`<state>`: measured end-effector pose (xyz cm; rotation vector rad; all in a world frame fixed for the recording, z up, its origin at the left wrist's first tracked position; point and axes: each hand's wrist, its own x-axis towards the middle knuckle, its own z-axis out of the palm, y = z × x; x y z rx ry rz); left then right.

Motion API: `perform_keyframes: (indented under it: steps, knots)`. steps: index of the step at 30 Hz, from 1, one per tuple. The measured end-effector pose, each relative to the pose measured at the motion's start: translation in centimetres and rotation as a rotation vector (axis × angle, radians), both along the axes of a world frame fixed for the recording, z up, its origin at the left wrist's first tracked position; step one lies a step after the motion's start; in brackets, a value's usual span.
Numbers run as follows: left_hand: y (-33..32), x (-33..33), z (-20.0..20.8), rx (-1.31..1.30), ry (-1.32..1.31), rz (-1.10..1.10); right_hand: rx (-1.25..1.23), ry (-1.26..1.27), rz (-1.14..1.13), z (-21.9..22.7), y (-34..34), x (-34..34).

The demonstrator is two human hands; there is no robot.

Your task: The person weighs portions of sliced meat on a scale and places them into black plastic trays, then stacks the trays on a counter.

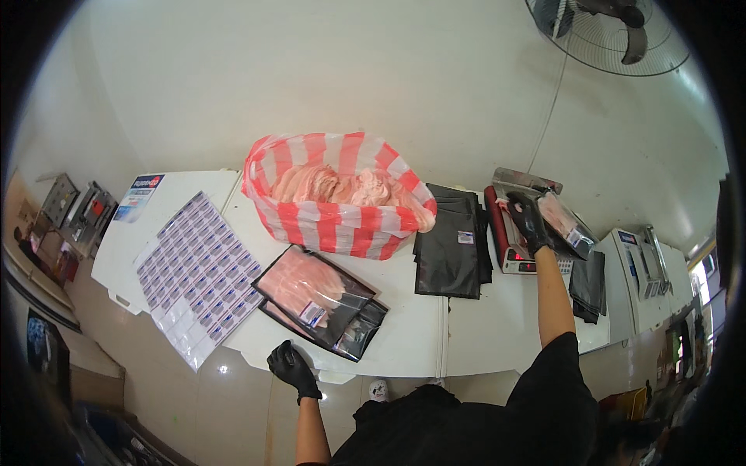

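My right hand (530, 224), in a black glove, reaches over the red digital scale (503, 245), with its fingers stretched toward the metal pan. Pink meat shows beside the fingertips, whose contact is partly hidden. A meat pack (561, 216) with a clear front, black edges and a label lies just right of this hand. My left hand (293, 370), also gloved in black, is curled closed at the table's front edge, with nothing visible in it. Beyond it lie overlapping packs of sliced pink meat (301, 287) in black-backed clear pouches.
A red-and-white striped plastic bag (326, 225) full of pink meat stands at the back. Flat black pouches (449, 260) lie beside it, with more black pouches (588, 289) right of the scale. Label sheets (203, 272) cover the left. A wall fan (622, 35) hangs upper right.
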<state>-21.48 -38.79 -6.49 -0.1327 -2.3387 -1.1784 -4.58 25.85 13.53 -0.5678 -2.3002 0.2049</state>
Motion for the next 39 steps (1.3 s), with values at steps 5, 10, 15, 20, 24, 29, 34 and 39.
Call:
perform_keyframes:
  steps: [5,10,15,20,24,29,34,39]
  knots:
    - [0.0,-0.1,-0.8,0.085,0.033,0.009,0.136,0.042,0.368,7.8,-11.8,-12.2]
    - [0.1,-0.3,-1.4,0.104,0.078,0.024,0.29,0.148,0.672,11.5,-19.4,-24.4]
    - [0.2,-0.5,-2.2,0.162,0.108,0.078,0.247,0.06,0.931,13.6,-31.5,-34.2]
    - [0.1,0.2,-1.0,0.284,0.176,0.107,0.394,0.032,1.142,12.5,-43.4,-37.9]
    - [0.4,0.3,-1.3,0.35,0.222,0.084,0.368,0.039,1.258,10.2,-46.8,-38.5]
    - [1.1,0.0,-0.8,0.208,0.146,0.07,0.346,-0.039,1.131,7.9,-42.5,-38.6]
    - [0.0,-0.5,-2.1,0.056,0.162,0.07,0.22,-0.053,0.855,11.9,-33.3,-37.1]
    - [0.5,-0.5,-0.6,0.03,0.046,-0.005,-0.005,-0.45,0.793,7.9,-17.6,-35.5]
